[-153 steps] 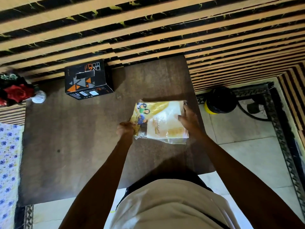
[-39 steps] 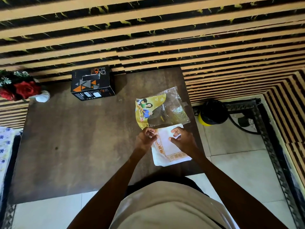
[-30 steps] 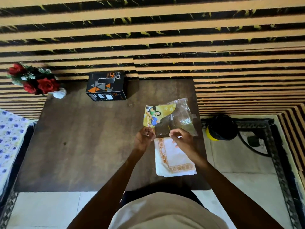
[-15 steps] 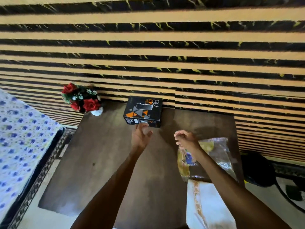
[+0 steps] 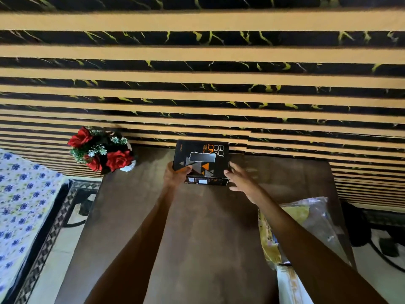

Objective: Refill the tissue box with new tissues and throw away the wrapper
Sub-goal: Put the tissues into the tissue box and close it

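Left hand (image 5: 176,175) closed on tissue box (image 5: 200,161) near corner; right hand (image 5: 238,177) open, fingers spread, touching opposite corner.

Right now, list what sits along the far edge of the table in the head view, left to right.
Flowers → left hand → black box → right hand.

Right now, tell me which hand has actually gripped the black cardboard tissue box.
The left hand: its thumb lies over the black cardboard tissue box; the right hand is spread open beside it.
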`<action>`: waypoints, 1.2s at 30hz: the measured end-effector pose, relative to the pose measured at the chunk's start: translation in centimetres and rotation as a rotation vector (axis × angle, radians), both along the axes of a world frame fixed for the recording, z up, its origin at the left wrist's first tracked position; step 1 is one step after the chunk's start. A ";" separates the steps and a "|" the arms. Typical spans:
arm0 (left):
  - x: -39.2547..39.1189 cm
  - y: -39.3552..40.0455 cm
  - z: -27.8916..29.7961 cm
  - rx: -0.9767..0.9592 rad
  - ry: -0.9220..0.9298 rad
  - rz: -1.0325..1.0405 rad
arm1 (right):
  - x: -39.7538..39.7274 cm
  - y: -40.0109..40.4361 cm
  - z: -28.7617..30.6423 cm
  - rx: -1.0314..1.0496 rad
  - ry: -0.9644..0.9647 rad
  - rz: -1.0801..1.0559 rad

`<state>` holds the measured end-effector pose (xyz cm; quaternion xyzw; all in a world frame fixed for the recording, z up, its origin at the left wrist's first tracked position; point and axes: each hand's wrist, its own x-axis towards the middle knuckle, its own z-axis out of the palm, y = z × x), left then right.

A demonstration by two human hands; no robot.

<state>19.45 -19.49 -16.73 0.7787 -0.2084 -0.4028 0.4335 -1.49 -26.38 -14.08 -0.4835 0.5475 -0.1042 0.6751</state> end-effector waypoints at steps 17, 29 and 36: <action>-9.9 22.7 2.4 -0.042 0.053 -0.084 | -10.2 22.9 0.3 -0.275 0.178 -0.022; -11.5 29.4 0.1 0.106 -0.121 -0.084 | -12.2 28.0 -2.6 -0.283 0.246 0.178; -14.1 25.2 1.4 0.120 -0.875 -0.821 | -12.7 22.4 -1.6 -0.551 0.400 0.561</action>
